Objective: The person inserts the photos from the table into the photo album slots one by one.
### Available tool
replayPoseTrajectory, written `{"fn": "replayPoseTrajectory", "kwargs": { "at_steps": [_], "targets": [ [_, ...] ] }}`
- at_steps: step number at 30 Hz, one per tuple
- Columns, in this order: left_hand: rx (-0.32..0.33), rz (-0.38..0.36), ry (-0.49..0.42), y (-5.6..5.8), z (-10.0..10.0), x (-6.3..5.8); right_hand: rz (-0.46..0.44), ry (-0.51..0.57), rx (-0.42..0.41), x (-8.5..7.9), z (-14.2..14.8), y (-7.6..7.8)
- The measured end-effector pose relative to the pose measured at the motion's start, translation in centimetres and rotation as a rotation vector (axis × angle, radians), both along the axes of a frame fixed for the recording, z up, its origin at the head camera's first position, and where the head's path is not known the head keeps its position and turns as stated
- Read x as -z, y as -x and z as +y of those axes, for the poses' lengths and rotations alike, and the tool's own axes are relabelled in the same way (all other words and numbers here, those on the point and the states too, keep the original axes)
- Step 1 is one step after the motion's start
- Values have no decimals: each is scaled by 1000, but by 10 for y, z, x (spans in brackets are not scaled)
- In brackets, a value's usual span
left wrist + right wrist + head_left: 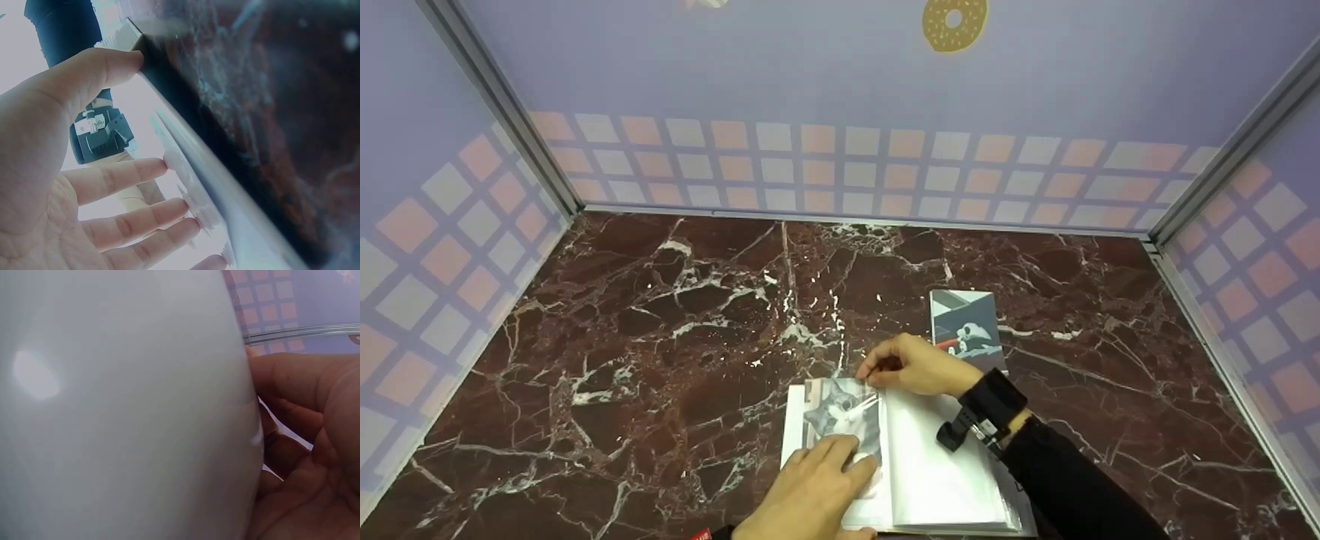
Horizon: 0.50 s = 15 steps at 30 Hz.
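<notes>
A photo album [945,480] lies spread near the front edge, its glossy pages reflecting light. On its left page is a cat photo [840,409], the top of which sticks out slightly above the page. My right hand [919,365] pinches the photo's top right corner; the exact contact at the fingertips is hard to see. In the right wrist view a white page [129,410] covers most of the picture beside the curled fingers. My left hand [821,484] rests over the lower part of the photo and left page, its fingers loosely spread [129,225].
Behind the right hand lies another picture card [966,326] with a white figure on dark blue, partly hidden by that hand. Dark red marble tabletop [660,360] surrounds the album. Lilac panels with pink and white squares [817,172] close off the back and sides.
</notes>
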<state>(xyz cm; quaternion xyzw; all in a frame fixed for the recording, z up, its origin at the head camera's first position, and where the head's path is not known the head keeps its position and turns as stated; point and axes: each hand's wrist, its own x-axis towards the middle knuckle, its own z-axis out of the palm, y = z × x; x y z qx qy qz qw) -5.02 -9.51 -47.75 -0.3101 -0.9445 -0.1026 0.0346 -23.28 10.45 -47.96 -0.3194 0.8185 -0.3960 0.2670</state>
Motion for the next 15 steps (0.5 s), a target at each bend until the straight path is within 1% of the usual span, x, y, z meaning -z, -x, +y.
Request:
{"fn": "replayPoseTrajectory", "kwargs": {
  "at_steps": [10,15],
  "targets": [
    [-3,1,14,0,0,0,26,-7,-27,1,-1,0],
    [-5,11,20,0,0,1,49,-32,-16,0,-2,0]
  ]
}}
